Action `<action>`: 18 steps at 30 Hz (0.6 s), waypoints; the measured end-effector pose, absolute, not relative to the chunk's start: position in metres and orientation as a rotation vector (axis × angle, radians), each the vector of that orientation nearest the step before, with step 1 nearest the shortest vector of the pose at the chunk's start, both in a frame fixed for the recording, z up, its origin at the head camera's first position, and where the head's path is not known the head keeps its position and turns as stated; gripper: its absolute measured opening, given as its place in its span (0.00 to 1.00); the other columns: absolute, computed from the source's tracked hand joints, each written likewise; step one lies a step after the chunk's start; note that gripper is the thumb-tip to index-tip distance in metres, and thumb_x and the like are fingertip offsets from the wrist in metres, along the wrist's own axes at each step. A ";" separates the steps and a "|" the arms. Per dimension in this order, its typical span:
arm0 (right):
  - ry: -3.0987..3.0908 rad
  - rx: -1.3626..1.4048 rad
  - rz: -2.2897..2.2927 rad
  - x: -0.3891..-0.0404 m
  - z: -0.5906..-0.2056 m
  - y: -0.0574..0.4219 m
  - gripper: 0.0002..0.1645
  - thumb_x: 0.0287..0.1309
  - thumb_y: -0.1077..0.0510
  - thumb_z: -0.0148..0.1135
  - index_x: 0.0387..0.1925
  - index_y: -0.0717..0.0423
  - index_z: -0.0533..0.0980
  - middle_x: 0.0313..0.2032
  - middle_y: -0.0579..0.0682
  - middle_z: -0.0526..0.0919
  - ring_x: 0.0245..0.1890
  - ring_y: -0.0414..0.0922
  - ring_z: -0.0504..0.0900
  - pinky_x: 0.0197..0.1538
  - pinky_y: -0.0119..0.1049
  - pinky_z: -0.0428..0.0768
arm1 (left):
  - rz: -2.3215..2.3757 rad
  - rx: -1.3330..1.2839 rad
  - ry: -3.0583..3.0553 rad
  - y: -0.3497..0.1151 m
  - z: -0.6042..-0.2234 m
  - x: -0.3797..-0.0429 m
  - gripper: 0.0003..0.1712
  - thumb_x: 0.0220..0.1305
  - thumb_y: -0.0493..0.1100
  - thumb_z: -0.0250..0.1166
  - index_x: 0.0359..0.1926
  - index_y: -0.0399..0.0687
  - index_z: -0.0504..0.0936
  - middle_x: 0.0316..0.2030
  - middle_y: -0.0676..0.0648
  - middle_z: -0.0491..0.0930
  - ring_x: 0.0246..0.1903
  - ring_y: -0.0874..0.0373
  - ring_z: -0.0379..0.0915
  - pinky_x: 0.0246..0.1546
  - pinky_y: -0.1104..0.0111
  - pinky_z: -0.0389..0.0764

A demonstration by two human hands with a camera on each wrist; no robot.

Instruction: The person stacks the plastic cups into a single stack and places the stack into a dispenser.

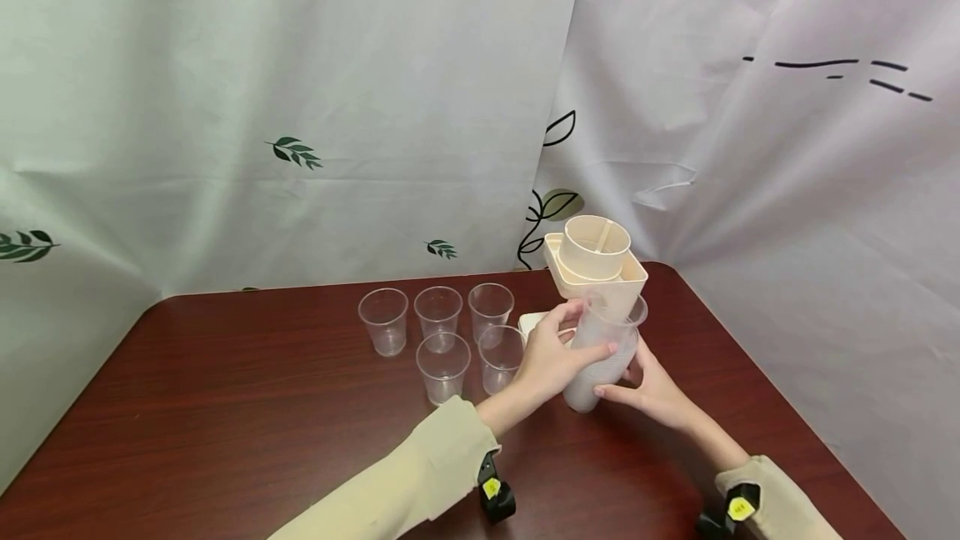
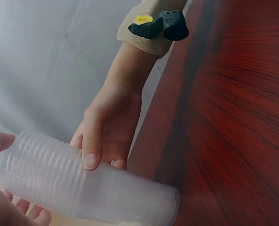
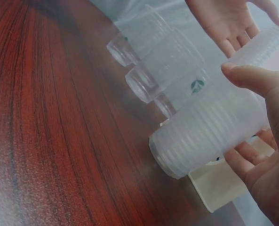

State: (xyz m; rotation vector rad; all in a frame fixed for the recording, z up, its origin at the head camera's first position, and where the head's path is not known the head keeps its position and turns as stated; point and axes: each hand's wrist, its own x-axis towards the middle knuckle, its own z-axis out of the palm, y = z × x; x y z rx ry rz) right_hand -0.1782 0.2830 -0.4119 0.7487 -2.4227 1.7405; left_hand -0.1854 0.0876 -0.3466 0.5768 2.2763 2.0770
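Both hands hold one tall stack of nested clear plastic cups (image 1: 592,369), tilted with its rims up to the right. My left hand (image 1: 551,352) is at the upper part, thumb across the near side. Lower down, my right hand (image 1: 658,394) grips the stack from the right, its thumb (image 2: 91,146) along the side in the left wrist view. In the right wrist view the cup bottoms of the stack (image 3: 200,136) point down toward the table, and the left hand (image 3: 226,21) shows at the rim end.
Several single clear cups (image 1: 388,340) stand upright in two rows left of the hands. Behind the stack rises a cream stand with a round tube (image 1: 592,261) on a square tray (image 1: 633,275). The dark red wooden table (image 1: 225,415) meets a printed white curtain (image 1: 360,215) behind.
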 end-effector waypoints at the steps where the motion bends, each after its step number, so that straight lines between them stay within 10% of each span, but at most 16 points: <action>1: -2.427 0.746 1.736 -0.178 -0.412 0.283 0.53 0.49 0.72 0.67 0.70 0.61 0.46 0.60 0.35 0.64 0.54 0.28 0.76 0.52 0.23 0.78 | 2.075 0.579 2.276 0.088 -0.347 -0.185 0.35 0.50 0.43 0.74 0.60 0.44 0.74 0.55 0.44 0.79 0.54 0.55 0.77 0.58 0.66 0.77; 18: -2.453 0.741 1.720 -0.176 -0.410 0.283 0.49 0.50 0.72 0.66 0.68 0.68 0.48 0.57 0.32 0.67 0.51 0.28 0.77 0.48 0.25 0.80 | 2.025 0.598 2.295 0.088 -0.347 -0.184 0.37 0.49 0.44 0.75 0.62 0.49 0.73 0.57 0.47 0.78 0.56 0.57 0.75 0.59 0.67 0.75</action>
